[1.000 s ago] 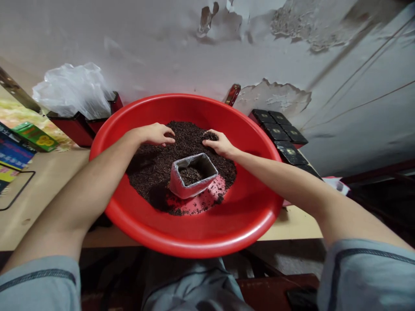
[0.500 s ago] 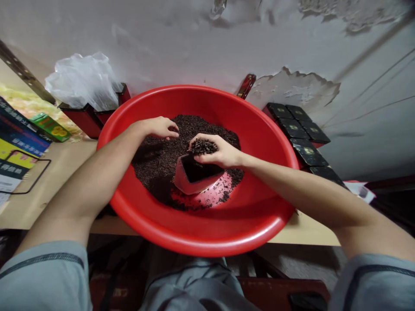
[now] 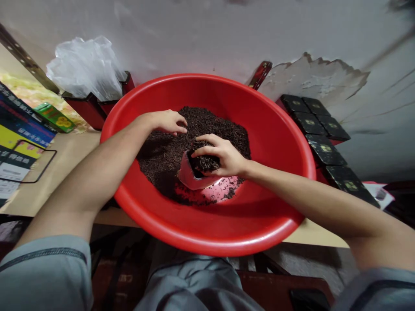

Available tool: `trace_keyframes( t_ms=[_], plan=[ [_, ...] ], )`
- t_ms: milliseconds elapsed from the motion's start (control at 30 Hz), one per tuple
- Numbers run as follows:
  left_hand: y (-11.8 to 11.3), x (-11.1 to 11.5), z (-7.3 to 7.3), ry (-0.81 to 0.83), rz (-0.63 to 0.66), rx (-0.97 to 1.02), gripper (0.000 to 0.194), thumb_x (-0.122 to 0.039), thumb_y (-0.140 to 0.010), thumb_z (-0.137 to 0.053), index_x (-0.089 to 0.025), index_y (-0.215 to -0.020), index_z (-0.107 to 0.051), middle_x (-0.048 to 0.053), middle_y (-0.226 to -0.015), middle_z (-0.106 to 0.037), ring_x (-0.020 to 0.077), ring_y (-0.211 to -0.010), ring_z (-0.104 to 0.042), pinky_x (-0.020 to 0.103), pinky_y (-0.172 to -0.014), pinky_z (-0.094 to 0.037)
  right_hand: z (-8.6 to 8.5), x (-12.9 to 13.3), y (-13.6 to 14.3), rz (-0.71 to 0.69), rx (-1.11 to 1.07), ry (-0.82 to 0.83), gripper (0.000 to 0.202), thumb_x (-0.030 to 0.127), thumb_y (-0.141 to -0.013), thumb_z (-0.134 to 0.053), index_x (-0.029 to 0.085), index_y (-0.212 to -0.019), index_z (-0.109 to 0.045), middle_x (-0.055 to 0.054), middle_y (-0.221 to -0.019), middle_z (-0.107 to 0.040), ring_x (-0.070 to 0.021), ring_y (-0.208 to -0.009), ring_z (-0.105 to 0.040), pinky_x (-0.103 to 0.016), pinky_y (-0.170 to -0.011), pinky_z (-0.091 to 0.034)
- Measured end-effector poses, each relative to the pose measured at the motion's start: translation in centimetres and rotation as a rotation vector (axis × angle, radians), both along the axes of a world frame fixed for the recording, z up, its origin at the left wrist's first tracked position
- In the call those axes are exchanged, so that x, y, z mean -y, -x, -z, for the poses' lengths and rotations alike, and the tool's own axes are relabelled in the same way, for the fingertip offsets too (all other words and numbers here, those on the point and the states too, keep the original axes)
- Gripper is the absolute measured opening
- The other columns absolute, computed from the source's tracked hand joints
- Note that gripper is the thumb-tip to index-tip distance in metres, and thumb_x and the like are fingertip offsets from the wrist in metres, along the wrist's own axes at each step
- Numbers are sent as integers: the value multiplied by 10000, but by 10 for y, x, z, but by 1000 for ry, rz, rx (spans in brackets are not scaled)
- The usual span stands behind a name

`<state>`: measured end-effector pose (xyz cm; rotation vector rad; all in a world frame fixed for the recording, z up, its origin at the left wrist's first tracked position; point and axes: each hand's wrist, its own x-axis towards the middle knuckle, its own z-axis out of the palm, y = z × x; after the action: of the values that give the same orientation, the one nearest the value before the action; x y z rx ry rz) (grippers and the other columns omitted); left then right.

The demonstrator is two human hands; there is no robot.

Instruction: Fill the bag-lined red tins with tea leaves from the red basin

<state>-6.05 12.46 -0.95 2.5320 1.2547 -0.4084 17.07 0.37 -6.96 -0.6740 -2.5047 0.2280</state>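
A big red basin [image 3: 207, 235] holds a heap of dark loose tea leaves [image 3: 207, 119]. In it stands a clear plastic bag [image 3: 191, 178] with a wide angular mouth and dark leaves inside. Over that mouth my right hand [image 3: 225, 155] is cupped around a handful of tea leaves, its fingers curled and pointing left. My left hand [image 3: 168, 122] hovers above the heap's left part, fingers loosely bent and apart, with nothing in it.
Black-topped red boxes [image 3: 309, 123] stand at the right of the basin. Crumpled clear plastic [image 3: 87, 69] sits in red boxes at the left, near a small green box [image 3: 55, 117] and a printed carton [image 3: 19, 147]. A peeling wall [image 3: 194, 39] rises behind.
My right hand has turned from palm up to a more palm-down hold over the bag's mouth, still with tea leaves. The view has shifted slightly; my left hand looks much the same.
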Motion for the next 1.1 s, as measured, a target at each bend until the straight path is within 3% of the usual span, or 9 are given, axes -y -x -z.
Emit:
trace_keyframes(
  t_ms=[167, 367, 567, 733, 967, 1100],
  plan=[
    [-3, 1, 2, 5, 7, -27, 630, -499, -939, -489, -219, -1496, -582, 31, -1300, -754, 211, -1219, -667, 275, -1080, -437, -1, 0, 1, -31, -22, 19, 383, 360, -849, -735, 269, -1221, -743, -117, -1449, -607, -287, -1271, -634, -446, -1023, -543],
    [-3, -1, 4, 8, 2, -41, 643, -516, -934, -489, -227, -1502, -574, 31, -1362, -723, 220, -1253, -648, 286, -1101, -424, -7, -1, 1, -140, -58, -12, 301, 239, -881, -687, 251, -1173, -756, -89, -1326, -709, -229, -1189, -687, -383, -988, -559],
    [-2, -5, 7, 48, -18, -44, 660, -529, -934, -486, -251, -1529, -544, 14, -1319, -741, 208, -1187, -682, 293, -1101, -424, -6, -4, 0, -195, -56, -20, 319, 200, -895, -643, 242, -1195, -740, -80, -1337, -714, -219, -1229, -676, -393, -1018, -554],
    [-2, -6, 10, 47, -9, -53, 687, -544, -932, -477, -267, -1560, -513, 24, -1407, -697, 244, -1264, -640, 333, -1148, -389, -1, -4, -2, -189, -60, -21, 385, 164, -909, -607, 259, -1266, -713, -82, -1412, -670, -227, -1332, -617, -410, -1076, -528],
    [-1, -8, 11, 38, -19, -35, 637, -540, -935, -525, -301, -1525, -558, 1, -1395, -702, 237, -1292, -615, 299, -1129, -400, -8, -2, 1, -80, -97, 9, 279, 324, -933, -668, 263, -1198, -727, -120, -1390, -640, -244, -1269, -632, -414, -1010, -549],
    [-2, -7, 11, 27, -9, -58, 628, -535, -935, -522, -295, -1514, -570, 4, -1389, -707, 240, -1298, -610, 305, -1132, -401, -12, 0, 2, -46, -155, 6, 199, 358, -982, -633, 259, -1103, -756, -91, -1245, -702, -193, -1104, -692, -344, -925, -566]
  ],
)
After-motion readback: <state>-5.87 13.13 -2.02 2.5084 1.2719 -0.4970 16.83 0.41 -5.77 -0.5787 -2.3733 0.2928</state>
